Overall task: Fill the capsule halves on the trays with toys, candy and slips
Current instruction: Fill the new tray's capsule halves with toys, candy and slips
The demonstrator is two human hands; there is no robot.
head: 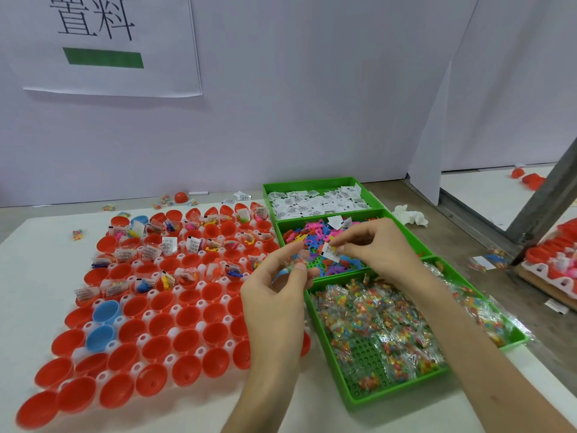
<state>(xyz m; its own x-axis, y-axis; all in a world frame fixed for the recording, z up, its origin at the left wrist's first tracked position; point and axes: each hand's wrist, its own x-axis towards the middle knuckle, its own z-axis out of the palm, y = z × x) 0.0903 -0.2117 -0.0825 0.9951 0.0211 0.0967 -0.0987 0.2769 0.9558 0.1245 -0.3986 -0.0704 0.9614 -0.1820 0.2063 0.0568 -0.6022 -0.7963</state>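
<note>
Red capsule halves (162, 332), with two blue ones (104, 310) among them, sit in a white tray (142, 339) on the left. The far rows hold toys, candy and slips; the near rows are bare. My left hand (278, 295) pinches a clear candy packet (295, 260) together with a small blue toy. My right hand (374, 245) pinches a white printed slip (330, 252). Both hands hover over the middle green bin of coloured toys (315, 235).
Three green bins stand in a row on the right: slips (315, 203) at the back, toys in the middle, candy packets (384, 332) nearest. Loose packets and a red capsule half (181, 197) lie by the wall. A crumpled tissue (409, 214) and another capsule tray (559, 260) are at right.
</note>
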